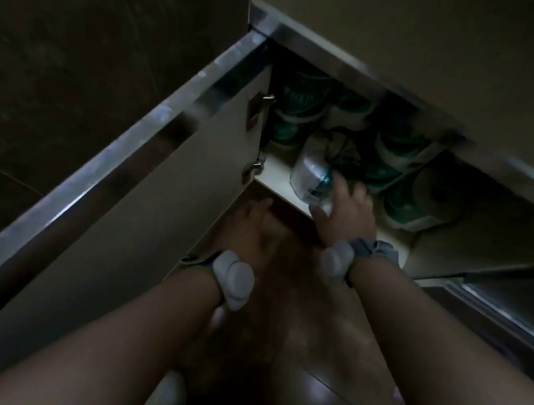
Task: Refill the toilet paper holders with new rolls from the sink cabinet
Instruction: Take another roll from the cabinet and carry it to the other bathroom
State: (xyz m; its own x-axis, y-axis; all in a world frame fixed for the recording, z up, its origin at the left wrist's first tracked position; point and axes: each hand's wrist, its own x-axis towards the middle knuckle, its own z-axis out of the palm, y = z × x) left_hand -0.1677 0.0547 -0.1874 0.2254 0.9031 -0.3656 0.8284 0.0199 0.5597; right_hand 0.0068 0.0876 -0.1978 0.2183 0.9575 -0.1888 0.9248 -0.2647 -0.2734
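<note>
The right hand (pixel 347 211) is gripping a clear-plastic-wrapped white toilet paper roll (pixel 309 174) that is lying at the front edge of the open white sink cabinet (pixel 272 178); teal-and-white wrapped rolls (pixel 400 160) are crowding at its two o'clock; the left hand (pixel 248 227) is hovering at the roll's seven o'clock, too blurred to tell its spread.

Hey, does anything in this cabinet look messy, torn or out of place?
The plastic-wrapped pack at the front edge of the shelf, gripped by the right hand, looks torn open, its wrapper crumpled on top, and it overhangs the edge. The other wrapped rolls behind it are stacked unevenly. Too dark to judge more.
</note>
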